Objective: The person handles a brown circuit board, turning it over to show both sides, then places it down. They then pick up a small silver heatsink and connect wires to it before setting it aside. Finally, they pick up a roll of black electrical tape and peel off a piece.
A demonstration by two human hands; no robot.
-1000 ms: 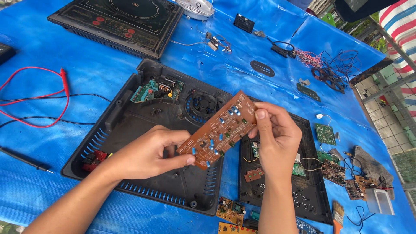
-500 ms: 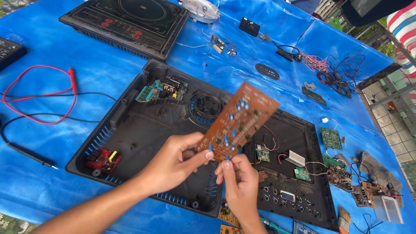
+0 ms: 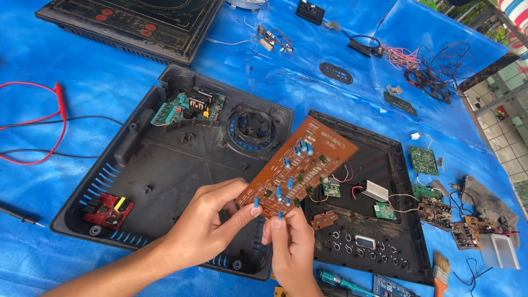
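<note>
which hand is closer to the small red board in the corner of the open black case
Left. The left hand is over the open black case, just right of the small red board. The right hand is farther right, under the brown circuit board.

A: Hands?
B: Left hand (image 3: 206, 220) and right hand (image 3: 291, 245) both pinch the near edge of a brown circuit board (image 3: 300, 165), tilted up toward 1 o'clock, blue capacitors on it.
A: Under it?
B: Open black casing (image 3: 165, 170), fan (image 3: 254, 127) inside at 12 o'clock of the left hand, green board (image 3: 190, 107) at 11, red board (image 3: 107, 210) at 9.
A: Right side?
B: Second black casing (image 3: 379, 220) at 3 o'clock of the board, small boards and wires in it.
A: Rest?
B: Blue tarp (image 3: 82, 66), red probe lead (image 3: 58, 104) far left at 9, brush (image 3: 440, 275) at 4, loose wire tangle (image 3: 434, 71) at 1.
</note>
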